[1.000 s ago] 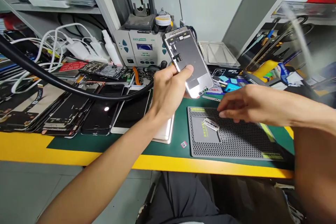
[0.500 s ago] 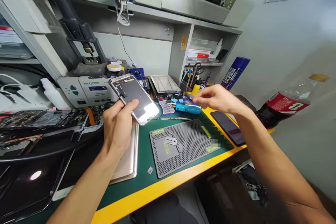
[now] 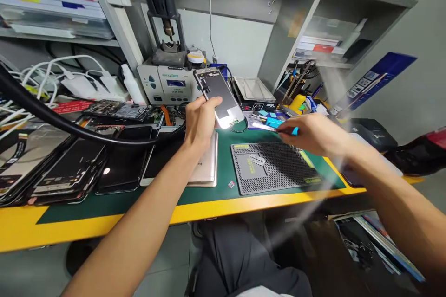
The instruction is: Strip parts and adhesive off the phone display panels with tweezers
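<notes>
gripping the phone screen (image 3: 223, 95) above the worktop (image 3: 209, 195) in our left hand (image 3: 200, 120), we pinch a thin tool (image 3: 263, 126) (prob. tweezers) in our right hand (image 3: 310, 133), fingers narrow; looks like the tool-fetching step, so next move prob. calls for a steady screen + light touch.

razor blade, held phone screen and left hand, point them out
Razor blade (image 3: 257, 160), head view: on its flat face
Held phone screen (image 3: 220, 88), head view: on its dark back
Left hand (image 3: 202, 119), head view: back of hand
</notes>
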Demonstrator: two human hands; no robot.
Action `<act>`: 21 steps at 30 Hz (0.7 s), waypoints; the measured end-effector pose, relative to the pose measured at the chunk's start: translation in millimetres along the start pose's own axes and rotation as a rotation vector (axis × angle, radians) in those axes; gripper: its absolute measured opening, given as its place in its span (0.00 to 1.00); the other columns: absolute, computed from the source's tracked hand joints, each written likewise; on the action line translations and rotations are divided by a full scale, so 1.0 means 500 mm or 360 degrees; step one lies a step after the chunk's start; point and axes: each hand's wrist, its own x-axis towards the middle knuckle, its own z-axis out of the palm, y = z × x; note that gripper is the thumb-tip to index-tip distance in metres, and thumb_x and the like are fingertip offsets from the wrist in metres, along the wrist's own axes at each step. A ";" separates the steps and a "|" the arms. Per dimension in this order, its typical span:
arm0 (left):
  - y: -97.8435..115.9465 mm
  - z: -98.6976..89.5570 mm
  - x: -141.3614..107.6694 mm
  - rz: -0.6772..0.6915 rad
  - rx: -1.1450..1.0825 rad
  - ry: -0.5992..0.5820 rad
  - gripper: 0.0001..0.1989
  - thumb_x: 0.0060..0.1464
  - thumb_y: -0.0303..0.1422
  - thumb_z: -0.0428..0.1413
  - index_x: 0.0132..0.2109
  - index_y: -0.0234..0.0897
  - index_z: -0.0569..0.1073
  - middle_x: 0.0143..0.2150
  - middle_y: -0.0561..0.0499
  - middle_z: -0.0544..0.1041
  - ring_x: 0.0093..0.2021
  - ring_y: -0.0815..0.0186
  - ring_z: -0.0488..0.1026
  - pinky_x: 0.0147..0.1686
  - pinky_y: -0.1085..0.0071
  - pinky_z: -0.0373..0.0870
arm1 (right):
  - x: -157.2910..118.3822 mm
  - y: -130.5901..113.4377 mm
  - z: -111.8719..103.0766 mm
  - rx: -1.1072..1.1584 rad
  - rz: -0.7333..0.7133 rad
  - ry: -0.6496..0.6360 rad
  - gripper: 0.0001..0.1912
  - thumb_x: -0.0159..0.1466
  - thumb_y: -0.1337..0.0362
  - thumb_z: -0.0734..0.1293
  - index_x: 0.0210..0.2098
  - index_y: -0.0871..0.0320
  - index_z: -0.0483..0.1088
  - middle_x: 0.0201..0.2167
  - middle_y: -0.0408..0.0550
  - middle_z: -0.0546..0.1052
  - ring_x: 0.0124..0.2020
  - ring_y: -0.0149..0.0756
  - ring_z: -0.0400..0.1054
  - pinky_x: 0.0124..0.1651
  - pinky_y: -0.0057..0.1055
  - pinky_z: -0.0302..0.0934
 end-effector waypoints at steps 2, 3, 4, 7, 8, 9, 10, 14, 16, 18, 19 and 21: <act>-0.001 0.000 0.000 0.0012 0.0001 -0.0008 0.10 0.45 0.36 0.62 0.26 0.40 0.68 0.27 0.52 0.72 0.28 0.63 0.70 0.28 0.67 0.69 | -0.029 -0.008 -0.009 0.0354 -0.0014 0.0040 0.18 0.68 0.49 0.64 0.42 0.58 0.75 0.37 0.53 0.82 0.37 0.45 0.78 0.40 0.40 0.72; -0.002 0.001 -0.001 0.0018 0.0003 -0.0012 0.10 0.45 0.36 0.61 0.26 0.40 0.68 0.27 0.53 0.71 0.28 0.63 0.70 0.28 0.66 0.69 | -0.037 -0.016 -0.007 0.0525 -0.0047 0.0049 0.19 0.68 0.47 0.63 0.40 0.57 0.74 0.35 0.51 0.82 0.36 0.43 0.78 0.39 0.39 0.72; -0.002 0.001 -0.001 0.0023 0.0005 -0.0014 0.10 0.46 0.35 0.61 0.25 0.40 0.67 0.27 0.53 0.71 0.28 0.63 0.70 0.28 0.66 0.69 | -0.041 -0.026 -0.001 0.0715 -0.0079 0.0014 0.17 0.68 0.48 0.64 0.37 0.56 0.73 0.34 0.49 0.82 0.35 0.41 0.78 0.39 0.37 0.73; -0.004 0.001 0.000 0.0034 0.0021 -0.0015 0.09 0.46 0.35 0.60 0.26 0.40 0.67 0.27 0.53 0.71 0.27 0.64 0.69 0.26 0.67 0.68 | -0.024 -0.063 0.036 0.1654 -0.0132 -0.0213 0.12 0.60 0.56 0.75 0.31 0.56 0.71 0.31 0.47 0.81 0.30 0.36 0.77 0.37 0.35 0.74; -0.004 0.001 0.002 0.0034 0.0028 -0.0014 0.09 0.46 0.35 0.60 0.26 0.40 0.67 0.26 0.53 0.70 0.26 0.64 0.69 0.25 0.67 0.67 | -0.013 -0.075 0.049 0.1756 -0.0154 -0.0278 0.14 0.58 0.57 0.76 0.29 0.57 0.70 0.30 0.47 0.81 0.28 0.36 0.77 0.34 0.35 0.74; -0.004 0.000 0.004 0.0033 0.0036 -0.0011 0.08 0.46 0.35 0.60 0.26 0.39 0.68 0.26 0.53 0.70 0.25 0.64 0.69 0.24 0.67 0.66 | -0.001 -0.086 0.062 0.1841 -0.0163 -0.0344 0.15 0.57 0.58 0.77 0.30 0.57 0.69 0.29 0.47 0.81 0.29 0.36 0.77 0.34 0.35 0.74; -0.005 -0.001 0.005 0.0032 0.0044 -0.0007 0.08 0.46 0.35 0.60 0.26 0.39 0.68 0.26 0.53 0.69 0.25 0.65 0.68 0.22 0.68 0.65 | 0.010 -0.096 0.072 0.1898 -0.0175 -0.0401 0.15 0.56 0.58 0.78 0.31 0.57 0.69 0.28 0.45 0.81 0.28 0.36 0.77 0.33 0.34 0.74; -0.005 -0.005 0.009 0.0032 0.0068 0.0002 0.09 0.47 0.35 0.60 0.25 0.39 0.67 0.26 0.53 0.68 0.24 0.65 0.68 0.22 0.68 0.64 | 0.040 -0.120 0.094 0.2012 -0.0180 -0.0646 0.15 0.54 0.61 0.78 0.34 0.58 0.71 0.27 0.42 0.79 0.27 0.34 0.77 0.35 0.35 0.75; -0.004 -0.006 0.009 0.0035 0.0080 0.0005 0.09 0.47 0.35 0.60 0.25 0.40 0.67 0.26 0.53 0.69 0.26 0.64 0.69 0.24 0.67 0.66 | 0.047 -0.125 0.095 0.2011 -0.0160 -0.0711 0.12 0.55 0.62 0.78 0.33 0.60 0.73 0.30 0.45 0.80 0.28 0.34 0.77 0.35 0.34 0.75; -0.005 -0.006 0.009 0.0053 0.0100 0.0022 0.10 0.47 0.34 0.60 0.25 0.40 0.65 0.26 0.53 0.69 0.28 0.63 0.70 0.29 0.65 0.69 | 0.051 -0.130 0.091 0.2010 -0.0134 -0.0684 0.11 0.57 0.62 0.77 0.32 0.60 0.73 0.35 0.46 0.80 0.30 0.34 0.77 0.31 0.30 0.73; -0.005 -0.006 0.010 0.0069 0.0116 0.0039 0.11 0.47 0.34 0.60 0.24 0.40 0.65 0.26 0.53 0.69 0.29 0.63 0.70 0.31 0.65 0.70 | 0.054 -0.132 0.088 0.1998 -0.0124 -0.0649 0.10 0.58 0.62 0.76 0.32 0.60 0.73 0.36 0.46 0.80 0.31 0.34 0.77 0.29 0.29 0.72; -0.005 -0.006 0.012 0.0105 0.0156 0.0079 0.12 0.47 0.32 0.60 0.23 0.40 0.64 0.25 0.53 0.67 0.31 0.62 0.70 0.34 0.64 0.70 | 0.058 -0.137 0.081 0.1916 -0.0122 -0.0608 0.10 0.59 0.60 0.76 0.34 0.58 0.73 0.34 0.45 0.80 0.30 0.33 0.76 0.28 0.28 0.70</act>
